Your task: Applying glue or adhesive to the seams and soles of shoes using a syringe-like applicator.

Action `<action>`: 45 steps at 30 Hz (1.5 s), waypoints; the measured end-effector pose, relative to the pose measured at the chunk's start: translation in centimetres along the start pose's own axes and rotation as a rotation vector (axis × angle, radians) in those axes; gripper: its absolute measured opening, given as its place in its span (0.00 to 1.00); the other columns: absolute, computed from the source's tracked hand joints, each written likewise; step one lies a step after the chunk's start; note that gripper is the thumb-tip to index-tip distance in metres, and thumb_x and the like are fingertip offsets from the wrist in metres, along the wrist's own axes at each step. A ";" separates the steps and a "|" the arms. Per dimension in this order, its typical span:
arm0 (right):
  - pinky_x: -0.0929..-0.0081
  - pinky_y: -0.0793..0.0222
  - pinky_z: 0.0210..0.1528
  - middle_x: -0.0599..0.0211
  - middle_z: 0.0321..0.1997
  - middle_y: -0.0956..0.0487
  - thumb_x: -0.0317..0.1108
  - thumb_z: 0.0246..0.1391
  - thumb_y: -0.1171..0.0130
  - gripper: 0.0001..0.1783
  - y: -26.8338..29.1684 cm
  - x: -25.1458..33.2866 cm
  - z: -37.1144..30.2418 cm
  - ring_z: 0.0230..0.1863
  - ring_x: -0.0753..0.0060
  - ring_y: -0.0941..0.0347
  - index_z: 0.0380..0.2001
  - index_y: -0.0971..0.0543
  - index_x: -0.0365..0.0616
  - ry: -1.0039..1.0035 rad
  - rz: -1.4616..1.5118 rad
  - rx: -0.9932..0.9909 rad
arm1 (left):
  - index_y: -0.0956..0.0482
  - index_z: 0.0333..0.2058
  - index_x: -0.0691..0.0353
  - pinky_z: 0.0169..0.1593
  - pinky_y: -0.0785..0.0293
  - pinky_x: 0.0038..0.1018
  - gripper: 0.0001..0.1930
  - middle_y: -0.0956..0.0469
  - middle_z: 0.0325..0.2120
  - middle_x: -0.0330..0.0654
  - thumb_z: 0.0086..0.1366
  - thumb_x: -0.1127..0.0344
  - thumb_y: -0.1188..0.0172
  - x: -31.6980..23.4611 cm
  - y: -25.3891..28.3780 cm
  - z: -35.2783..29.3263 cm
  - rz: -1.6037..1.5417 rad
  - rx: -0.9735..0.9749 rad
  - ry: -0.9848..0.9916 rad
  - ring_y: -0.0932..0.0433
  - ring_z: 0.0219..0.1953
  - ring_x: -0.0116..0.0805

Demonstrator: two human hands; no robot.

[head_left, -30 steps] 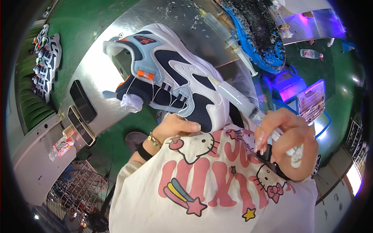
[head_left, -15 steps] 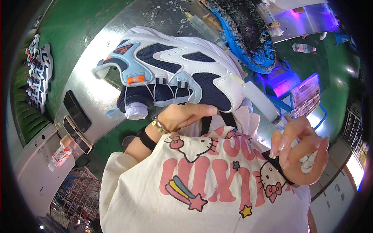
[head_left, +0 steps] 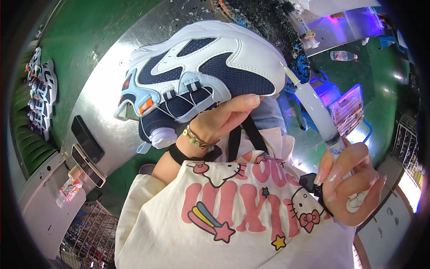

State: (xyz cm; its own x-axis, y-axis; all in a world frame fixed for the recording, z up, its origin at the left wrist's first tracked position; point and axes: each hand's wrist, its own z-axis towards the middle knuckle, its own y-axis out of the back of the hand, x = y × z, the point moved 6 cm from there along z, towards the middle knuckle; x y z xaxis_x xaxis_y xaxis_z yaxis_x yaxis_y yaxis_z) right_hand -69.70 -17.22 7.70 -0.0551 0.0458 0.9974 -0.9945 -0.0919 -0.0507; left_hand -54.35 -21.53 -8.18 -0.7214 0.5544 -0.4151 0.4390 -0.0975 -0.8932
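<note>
A white, navy and light-blue sneaker (head_left: 192, 71) is tipped on its side, its white sole facing away from me and its toe to the right. My left hand (head_left: 224, 114) is closed on it near the toe, thumb along the upper; the other fingers are hidden behind the shoe. A white round dial (head_left: 162, 137) and thin laces show on its near side. In my right hand (head_left: 351, 181) is a clear syringe (head_left: 319, 112) with whitish contents, its narrow tip by the toe where upper meets sole. A crumpled white wad (head_left: 354, 204) sits in the same palm.
Two phones (head_left: 88, 140) lie on the metal table (head_left: 107, 92) at left. Similar sneakers (head_left: 45, 89) stand on a green rack farther left. Beyond the toe is a black-crusted surface (head_left: 264, 22). A blue stool (head_left: 324, 96) and a plastic bottle (head_left: 344, 56) are at right.
The sneaker has turned, its toe end rising in view and its heel dropping. The syringe tip has moved up along the toe's edge. A second syringe behind the shoe is now hidden.
</note>
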 end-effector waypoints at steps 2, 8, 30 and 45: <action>0.68 0.37 0.28 0.59 0.27 0.28 0.42 0.60 0.77 0.32 0.1 0.6 0.2 0.23 0.65 0.30 0.11 0.29 0.47 -0.010 -0.046 -0.012 | 0.41 0.57 0.60 0.65 0.47 0.34 0.32 0.37 0.56 0.43 0.53 0.76 0.42 -0.4 -1.0 1.3 -0.081 0.020 -0.050 0.40 0.60 0.35; 0.74 0.38 0.25 0.59 0.29 0.34 0.45 0.63 0.78 0.30 -1.2 0.5 1.6 0.19 0.69 0.38 0.13 0.33 0.48 0.024 -0.122 0.126 | 0.29 0.47 0.61 0.55 0.33 0.30 0.20 0.26 0.43 0.40 0.54 0.82 0.45 -1.9 -1.4 2.5 -0.210 0.005 -0.230 0.29 0.49 0.34; 0.74 0.44 0.20 0.51 0.30 0.25 0.44 0.59 0.67 0.27 -2.4 -1.1 2.4 0.16 0.71 0.37 0.16 0.26 0.40 0.372 -0.131 0.084 | 0.26 0.39 0.64 0.51 0.28 0.19 0.16 0.24 0.37 0.39 0.56 0.60 0.37 -6.1 -6.5 2.2 -0.233 -0.538 -0.135 0.25 0.42 0.25; 0.78 0.37 0.31 0.57 0.39 0.30 0.44 0.58 0.58 0.24 4.6 -9.5 7.3 0.33 0.59 0.33 0.12 0.36 0.41 -0.471 0.991 -0.342 | 0.33 0.48 0.70 0.50 0.26 0.28 0.22 0.27 0.44 0.53 0.60 0.61 0.46 -43.1 22.1 -11.3 0.117 -0.725 -0.859 0.26 0.47 0.43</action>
State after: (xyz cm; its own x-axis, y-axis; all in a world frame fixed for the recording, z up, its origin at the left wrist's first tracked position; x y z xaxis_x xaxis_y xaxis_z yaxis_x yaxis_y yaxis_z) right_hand -73.13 -25.29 -1.69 -0.8597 -0.2790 0.4278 -0.5090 0.3986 -0.7630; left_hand -7.52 -38.23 -8.05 -0.6620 -0.2056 -0.7208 0.5334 0.5464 -0.6457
